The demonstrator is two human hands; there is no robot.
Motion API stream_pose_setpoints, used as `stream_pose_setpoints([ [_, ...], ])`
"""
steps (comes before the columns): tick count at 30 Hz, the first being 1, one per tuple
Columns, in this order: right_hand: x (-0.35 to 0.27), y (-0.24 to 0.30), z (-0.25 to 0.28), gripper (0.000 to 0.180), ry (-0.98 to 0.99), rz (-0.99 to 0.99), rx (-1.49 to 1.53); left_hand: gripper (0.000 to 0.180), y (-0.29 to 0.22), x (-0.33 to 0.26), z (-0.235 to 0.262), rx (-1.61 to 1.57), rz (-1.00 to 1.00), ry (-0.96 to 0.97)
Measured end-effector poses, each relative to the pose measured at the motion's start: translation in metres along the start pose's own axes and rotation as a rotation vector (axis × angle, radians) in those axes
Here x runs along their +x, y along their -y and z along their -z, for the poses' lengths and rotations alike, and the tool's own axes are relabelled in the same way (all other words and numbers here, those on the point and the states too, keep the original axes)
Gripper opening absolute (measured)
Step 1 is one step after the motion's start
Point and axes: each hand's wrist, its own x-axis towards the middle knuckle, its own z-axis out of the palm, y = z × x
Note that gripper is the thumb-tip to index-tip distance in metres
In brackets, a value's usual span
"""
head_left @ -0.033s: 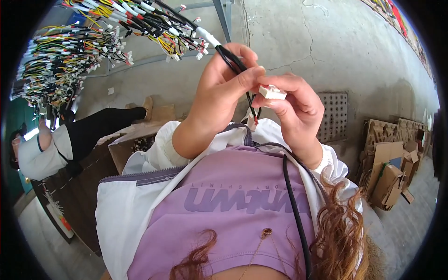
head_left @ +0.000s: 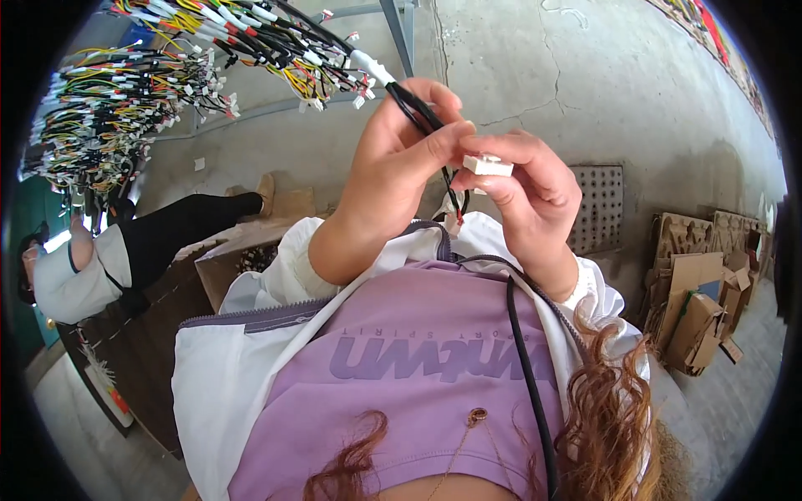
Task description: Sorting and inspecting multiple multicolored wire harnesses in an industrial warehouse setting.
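Note:
My left hand [head_left: 388, 159] is closed around a wire harness [head_left: 415, 107], a black bundle with a white sleeve that runs up to the left. Its thin black wires come out below my fingers, and one end shows a small pale connector with red [head_left: 453, 224] hanging in front of my jacket. Between the thumb and fingers of my right hand [head_left: 535, 179] is a white plastic connector [head_left: 488, 166]. The two hands meet at the fingertips, where the fingers hide how the wires join the connector.
Many wire harnesses [head_left: 109, 117] hang at the upper left. A grey metal frame [head_left: 396, 33] stands behind them. At left, another person [head_left: 79, 280] is beside a dark table [head_left: 159, 351]. Flattened cardboard boxes [head_left: 689, 301] and a perforated dark panel [head_left: 598, 207] are at right.
The white connector has turned slightly in my right fingers, and the red seen on its top no longer shows. Both hands stay almost in place.

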Motion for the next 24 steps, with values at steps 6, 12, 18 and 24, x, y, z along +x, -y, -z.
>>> stream_pose_setpoints([
  [6, 0.005, 0.002, 0.001, 0.020, 0.029, 0.298, -0.327, 0.023, -0.001, -0.004, 0.000, 0.011, 0.003, 0.011],
  [12, 0.006, 0.000, 0.012, 0.016, -0.016, 0.179, -0.126, 0.016, -0.007, -0.003, 0.007, -0.082, 0.053, 0.169],
  [18, 0.014, -0.021, 0.032, 0.019, -0.083, -0.120, 0.107, 0.018, -0.003, 0.010, 0.020, 0.242, 0.011, 0.269],
  [24, -0.031, -0.003, 0.024, 0.014, 0.201, -0.398, 0.025, 0.017, -0.001, 0.018, 0.014, 0.372, -0.112, 0.219],
])
